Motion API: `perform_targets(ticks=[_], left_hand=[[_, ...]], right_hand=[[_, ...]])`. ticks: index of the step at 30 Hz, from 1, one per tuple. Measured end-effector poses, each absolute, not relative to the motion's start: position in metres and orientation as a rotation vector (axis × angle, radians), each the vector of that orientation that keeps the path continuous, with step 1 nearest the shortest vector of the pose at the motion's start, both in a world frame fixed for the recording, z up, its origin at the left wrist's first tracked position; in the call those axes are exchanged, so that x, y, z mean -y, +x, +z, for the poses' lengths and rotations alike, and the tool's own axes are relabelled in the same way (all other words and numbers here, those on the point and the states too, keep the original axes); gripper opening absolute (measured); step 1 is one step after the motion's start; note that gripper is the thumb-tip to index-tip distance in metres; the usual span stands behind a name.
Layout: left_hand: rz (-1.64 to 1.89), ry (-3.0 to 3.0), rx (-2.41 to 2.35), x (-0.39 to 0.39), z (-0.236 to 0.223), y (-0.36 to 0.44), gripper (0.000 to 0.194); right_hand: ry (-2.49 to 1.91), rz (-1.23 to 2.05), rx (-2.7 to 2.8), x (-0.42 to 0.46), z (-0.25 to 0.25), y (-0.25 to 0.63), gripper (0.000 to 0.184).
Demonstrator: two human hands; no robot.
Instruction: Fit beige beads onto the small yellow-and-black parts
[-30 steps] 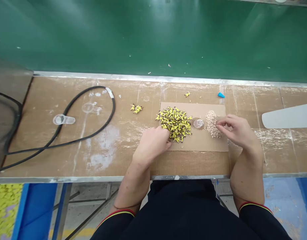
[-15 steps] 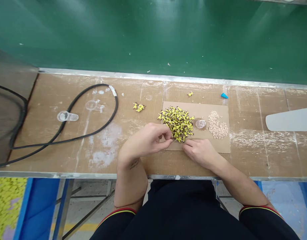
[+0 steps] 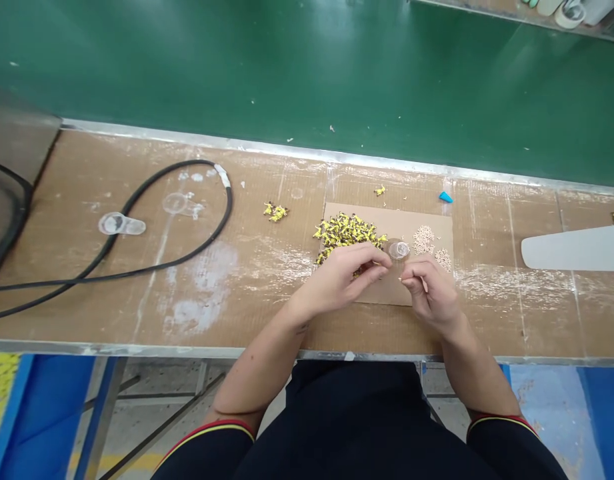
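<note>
Since half a second ago, the right hand (image 3: 434,290) has left the near edge of the yellow-and-black pieces (image 3: 344,230) and come to the near side of the pale pellets (image 3: 423,240), while the left hand (image 3: 347,273) has shifted rightward over the near part of the yellow heap. Their fingertips now face each other just apart, in front of the round clear plastic cup (image 3: 399,251). Both hands are curled, thumb and fingers brought close together; whether either pinches a piece is too small to tell.

The yellow-and-black pieces lie heaped at mixed angles on the left of the cardboard sheet (image 3: 397,223), whose long axis runs left to right; the pellets sit at its right. Dark marks by the left wrist (image 3: 301,329) are too small to read.
</note>
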State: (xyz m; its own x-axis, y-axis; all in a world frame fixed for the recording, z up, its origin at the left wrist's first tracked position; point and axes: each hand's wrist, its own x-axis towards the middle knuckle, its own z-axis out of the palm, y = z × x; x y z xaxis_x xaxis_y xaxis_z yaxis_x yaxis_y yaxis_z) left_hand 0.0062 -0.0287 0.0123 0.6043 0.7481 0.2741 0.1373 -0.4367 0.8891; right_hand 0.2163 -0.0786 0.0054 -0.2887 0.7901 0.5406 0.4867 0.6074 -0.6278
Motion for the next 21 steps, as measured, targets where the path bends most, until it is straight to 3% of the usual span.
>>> perform_targets(ticks=[3,11,21], left_hand=[[0.874,1.831,-0.709,0.034,0.008,0.014,0.007],[0.874,1.762,-0.760,0.039,0.009,0.022,0.017],[0.732,1.303,-0.676,0.041,0.008,0.029,0.034]], right_hand=[[-1.048,0.362,1.951,0.078,0.003,0.218,0.014],[-1.149,0.116,1.996,0.080,-0.005,0.219,0.015],[-1.050,0.557,1.782,0.084,0.005,0.215,0.014]])
